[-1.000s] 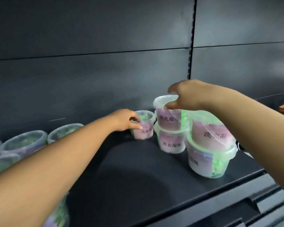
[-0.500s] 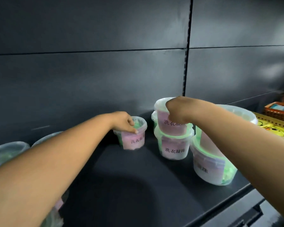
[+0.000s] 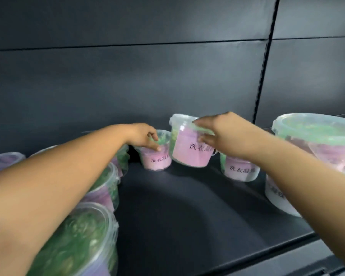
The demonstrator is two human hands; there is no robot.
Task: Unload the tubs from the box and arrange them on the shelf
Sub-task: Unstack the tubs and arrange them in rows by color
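Note:
My left hand point(image 3: 145, 139) grips the rim of a small clear tub with a pink label point(image 3: 156, 159), which stands at the back of the dark shelf point(image 3: 187, 212). My right hand point(image 3: 221, 132) holds a second small pink-labelled tub point(image 3: 187, 150) by its rim, lifted and tilted just right of the first one. Another small tub point(image 3: 240, 170) stands on the shelf under my right forearm. A large tub point(image 3: 315, 136) sits stacked on another large tub point(image 3: 277, 198) at the right.
Several large clear tubs of green beads stand along the left, the nearest point(image 3: 82, 242) at the shelf's front and one point(image 3: 106, 186) behind it. The dark back panel point(image 3: 147, 86) rises behind. The shelf's front edge point(image 3: 267, 253) runs lower right.
My right hand lifted the top small tub off its stack and carried it left toward the tub in my left hand. The view shifted left, showing more tubs there.

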